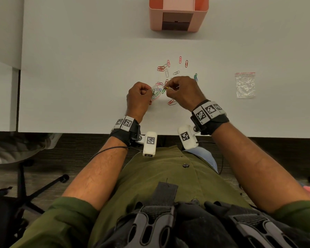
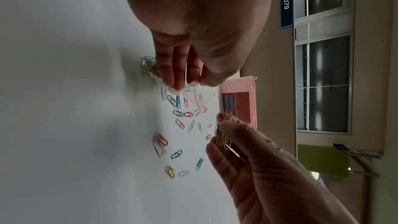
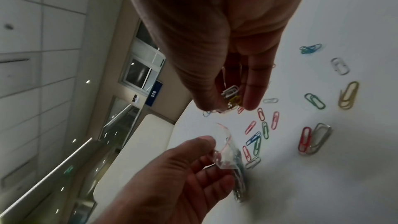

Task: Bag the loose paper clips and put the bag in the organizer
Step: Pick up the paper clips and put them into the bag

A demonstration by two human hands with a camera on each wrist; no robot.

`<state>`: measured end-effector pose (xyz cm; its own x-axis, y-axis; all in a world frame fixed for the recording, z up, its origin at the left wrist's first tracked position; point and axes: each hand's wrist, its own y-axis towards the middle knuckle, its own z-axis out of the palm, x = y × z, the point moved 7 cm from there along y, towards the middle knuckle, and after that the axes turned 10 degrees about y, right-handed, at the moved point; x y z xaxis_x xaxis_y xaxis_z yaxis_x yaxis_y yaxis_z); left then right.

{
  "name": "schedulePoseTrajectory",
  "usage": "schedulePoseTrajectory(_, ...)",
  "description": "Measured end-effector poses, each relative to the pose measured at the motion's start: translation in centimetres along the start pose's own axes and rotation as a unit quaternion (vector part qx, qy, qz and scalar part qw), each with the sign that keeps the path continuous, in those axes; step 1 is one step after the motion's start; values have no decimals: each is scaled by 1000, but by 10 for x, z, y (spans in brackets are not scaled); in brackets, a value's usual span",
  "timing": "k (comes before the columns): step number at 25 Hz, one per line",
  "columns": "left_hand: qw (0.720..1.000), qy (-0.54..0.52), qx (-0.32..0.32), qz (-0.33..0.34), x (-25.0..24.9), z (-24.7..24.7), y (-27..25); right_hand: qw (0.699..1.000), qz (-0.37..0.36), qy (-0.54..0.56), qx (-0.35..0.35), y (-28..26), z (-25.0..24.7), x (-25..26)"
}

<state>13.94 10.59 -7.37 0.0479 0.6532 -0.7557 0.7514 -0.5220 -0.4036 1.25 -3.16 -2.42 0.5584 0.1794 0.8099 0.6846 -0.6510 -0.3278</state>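
White worktop [image 1: 79,77], clips [image 1: 168,68] scattered; left hand [image 1: 139,99] grip pinches bag [image 1: 155,93], right hand [image 1: 183,93] grip pinches clip bunch [image 2: 221,130].

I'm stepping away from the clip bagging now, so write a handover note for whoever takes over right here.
Left hand: holds the small clear bag open by its mouth; some clips are already inside.
Right hand: pinches a few paper clips just beside the bag's mouth.
Table: many loose clips are scattered beyond the hands. A second bag lies off to the right. The pink organizer stands at the far edge.
Done: part of the clips are bagged.
Left: drop in this pinch, gather the rest, close the bag, put it in the organizer.
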Motion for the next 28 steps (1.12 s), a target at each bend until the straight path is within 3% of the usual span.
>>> schedulePoseTrajectory(6,1000,3,-3,-1,0,1,-1,976,-27,-213,45,-3,21,21)
schedulePoseTrajectory(10,1000,5,-1,12,-2,0,-3,958,-58,-273,64,-1,34,30)
schedulePoseTrajectory(17,1000,-1,3,14,-2,0,-3,987,-62,-145,42,11,39,38)
schedulePoseTrajectory(28,1000,-10,1,6,-5,-3,-2,994,-37,-97,37,10,40,30)
